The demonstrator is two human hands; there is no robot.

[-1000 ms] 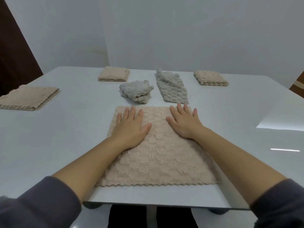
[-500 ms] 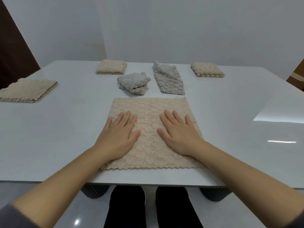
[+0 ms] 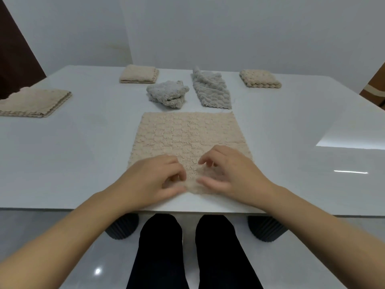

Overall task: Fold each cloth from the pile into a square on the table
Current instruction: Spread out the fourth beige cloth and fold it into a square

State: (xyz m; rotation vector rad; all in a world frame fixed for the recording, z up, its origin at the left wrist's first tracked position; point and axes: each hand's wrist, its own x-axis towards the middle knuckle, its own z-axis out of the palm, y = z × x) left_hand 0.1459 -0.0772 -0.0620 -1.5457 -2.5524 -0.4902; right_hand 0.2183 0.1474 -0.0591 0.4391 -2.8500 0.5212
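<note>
A beige textured cloth (image 3: pixel 187 134) lies spread flat on the white table (image 3: pixel 83 147), its near edge close to the table's front edge. My left hand (image 3: pixel 152 180) and my right hand (image 3: pixel 231 174) sit side by side on that near edge, fingers curled and pinching the fabric, which bunches up between them. Beyond the beige cloth lie two grey cloths: a crumpled one (image 3: pixel 167 95) and a longer, loosely laid one (image 3: pixel 211 90).
Folded beige cloths rest at the far left (image 3: pixel 34 103), the back centre-left (image 3: pixel 139 74) and the back right (image 3: pixel 260 78). Dark ribbed table legs (image 3: pixel 265 228) and my black trouser legs (image 3: pixel 187 253) show below the front edge. A dark door stands at far left.
Both hands slid back from the cloth's far part to its near edge, and went from flat palms to curled fingers gripping the fabric. The camera tilted downward.
</note>
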